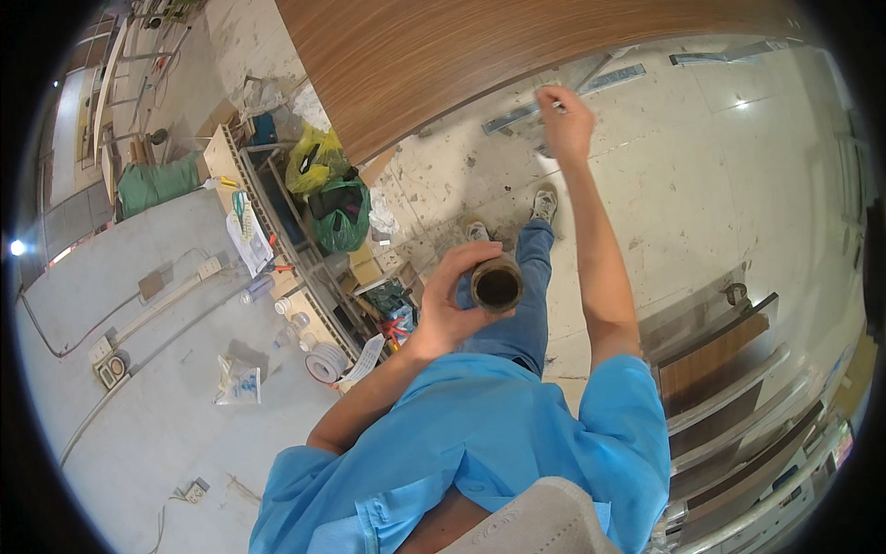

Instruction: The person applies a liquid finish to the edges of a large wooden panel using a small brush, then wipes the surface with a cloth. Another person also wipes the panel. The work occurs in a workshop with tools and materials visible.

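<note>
Holding brn cyl. (496, 284) w/ L hand (450, 303), R hand (566, 125) apart.

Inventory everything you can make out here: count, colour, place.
Hollow cylinder: one, dark brown, in left hand
Flat wood-grain panel: one, brown, top
Thin plastic bags: two, yellow and green, left of centre
Fabric bundle: one, green, upper left
Tape roll: one, pale grey, left of left forearm
Plastic packet: one, clear and white, left
Metal strips: several, grey, floor, upper right
Stacked flat boards: several, brown shades, lower right
Shoes: two, pale, above centre
Cloth shirt: one, blue, bottom centre
Left hand: one, bare, around the cylinder
Right hand: one, bare, upper centre-right, fingers curled
</note>
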Available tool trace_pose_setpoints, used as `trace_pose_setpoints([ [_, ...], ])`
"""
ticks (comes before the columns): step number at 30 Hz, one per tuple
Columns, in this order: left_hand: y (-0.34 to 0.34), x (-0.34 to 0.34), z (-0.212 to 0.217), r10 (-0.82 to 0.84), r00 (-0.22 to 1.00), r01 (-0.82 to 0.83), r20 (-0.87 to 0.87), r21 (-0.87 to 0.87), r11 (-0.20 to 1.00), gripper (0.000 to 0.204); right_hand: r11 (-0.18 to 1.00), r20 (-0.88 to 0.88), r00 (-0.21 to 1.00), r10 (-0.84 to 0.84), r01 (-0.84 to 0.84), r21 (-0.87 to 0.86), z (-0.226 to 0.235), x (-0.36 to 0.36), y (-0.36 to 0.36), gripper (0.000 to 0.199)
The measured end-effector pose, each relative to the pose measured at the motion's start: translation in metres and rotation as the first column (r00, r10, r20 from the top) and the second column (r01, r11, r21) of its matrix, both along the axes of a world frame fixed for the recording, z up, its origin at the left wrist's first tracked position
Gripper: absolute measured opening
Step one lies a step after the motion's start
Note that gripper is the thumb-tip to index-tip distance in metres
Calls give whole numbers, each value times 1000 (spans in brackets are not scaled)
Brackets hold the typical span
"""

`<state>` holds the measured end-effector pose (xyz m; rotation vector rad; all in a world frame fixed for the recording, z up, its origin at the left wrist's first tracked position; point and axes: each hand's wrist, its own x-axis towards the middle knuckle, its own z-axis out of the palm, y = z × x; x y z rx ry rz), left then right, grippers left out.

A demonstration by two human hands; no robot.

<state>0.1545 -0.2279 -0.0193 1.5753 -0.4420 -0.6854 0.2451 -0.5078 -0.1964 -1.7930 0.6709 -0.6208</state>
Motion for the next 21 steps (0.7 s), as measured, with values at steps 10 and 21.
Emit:
trace_pose_setpoints([
  [10, 17, 3, 0, -11, 1000, 11, 8, 19, 1000, 82, 971, 22, 974, -223, 220, 94, -3, 10, 0, 14],
  [21, 16, 38, -10, 108, 984, -119, 139, 77, 990, 79, 973, 153, 981, 116, -143, 184, 57, -24, 58, 16],
])
